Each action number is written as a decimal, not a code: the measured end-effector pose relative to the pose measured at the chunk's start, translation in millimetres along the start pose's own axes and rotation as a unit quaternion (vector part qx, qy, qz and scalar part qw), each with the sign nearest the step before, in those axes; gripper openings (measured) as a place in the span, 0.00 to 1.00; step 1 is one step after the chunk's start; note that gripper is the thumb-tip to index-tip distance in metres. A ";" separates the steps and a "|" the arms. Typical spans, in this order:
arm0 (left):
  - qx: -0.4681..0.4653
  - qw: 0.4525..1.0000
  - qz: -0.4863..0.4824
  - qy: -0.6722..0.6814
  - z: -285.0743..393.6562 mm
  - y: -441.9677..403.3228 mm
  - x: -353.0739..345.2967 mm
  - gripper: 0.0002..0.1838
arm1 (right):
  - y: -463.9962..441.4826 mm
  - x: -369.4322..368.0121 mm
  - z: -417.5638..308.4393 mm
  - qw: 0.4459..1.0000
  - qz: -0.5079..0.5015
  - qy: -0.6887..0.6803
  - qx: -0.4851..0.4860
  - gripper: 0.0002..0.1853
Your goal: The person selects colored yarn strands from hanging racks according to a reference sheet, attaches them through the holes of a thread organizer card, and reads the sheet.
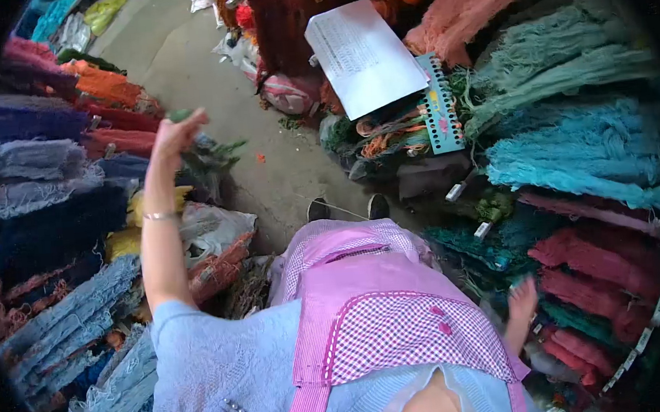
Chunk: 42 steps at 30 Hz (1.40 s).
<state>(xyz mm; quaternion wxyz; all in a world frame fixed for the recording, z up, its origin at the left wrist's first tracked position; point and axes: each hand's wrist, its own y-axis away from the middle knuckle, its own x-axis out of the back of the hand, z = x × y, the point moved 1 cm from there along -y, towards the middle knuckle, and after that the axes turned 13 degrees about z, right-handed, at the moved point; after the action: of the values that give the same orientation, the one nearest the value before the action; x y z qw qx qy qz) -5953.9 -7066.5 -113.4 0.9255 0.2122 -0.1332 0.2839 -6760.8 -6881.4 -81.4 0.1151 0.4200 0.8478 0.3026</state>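
Left of the white printed paper sheet (365, 58) and nearer the body, held the left hand (178, 138) out on a raised arm, with a slim metal band (161, 215) round the wrist. Had the fingers partly curled, with a small piece of green material (178, 115) against them; could not tell whether gripping it. Saw a loose tuft of dark green yarn (218, 162) close by that hand, also left of the sheet; could not tell whether caught in the fingers.

Right of the sheet and much nearer the body, had the right hand (522, 300) lifted, blurred, with fingers bent; could not tell how far open, or whether grasping anything. Saw dark teal yarn skeins (475, 249) and dull red yarn skeins (573, 287) near that hand, likewise to the right of the sheet and nearer the body.

Just beside the sheet's right edge, saw a turquoise notebook with punched edges (439, 106). Farther right of the sheet, saw pale green yarn (565, 71) and bright turquoise yarn (571, 155). Well left of the sheet, across the grey floor (281, 167), saw bundled orange yarn (104, 88). Nearer the body than the sheet, wore a pink apron with a checked bib (400, 331).
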 end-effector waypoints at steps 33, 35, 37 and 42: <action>0.174 0.962 -0.074 0.199 -78.0 26.1 -161.0 0.18 | 110.4 -272.2 -45.0 0.893 -0.139 0.189 0.385 0.02; 0.163 0.962 -0.123 0.180 -40.4 62.6 -195.0 0.17 | 78.8 -293.1 -24.7 0.823 -0.148 0.318 0.446 0.04; 0.181 0.942 -0.183 0.215 -7.3 96.6 -233.5 0.14 | 70.3 -329.0 -14.2 0.716 -0.177 0.408 0.538 0.06; 0.209 0.892 -0.280 0.286 27.4 133.2 -334.8 0.15 | 16.2 -397.6 11.9 0.733 -0.331 0.419 0.422 0.06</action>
<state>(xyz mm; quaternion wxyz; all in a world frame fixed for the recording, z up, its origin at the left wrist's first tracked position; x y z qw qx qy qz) -6303.9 -7136.6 -170.2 0.8990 0.3392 0.2646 0.0825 -6498.3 -7179.9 -104.4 -0.3482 -0.0508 0.9360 0.0021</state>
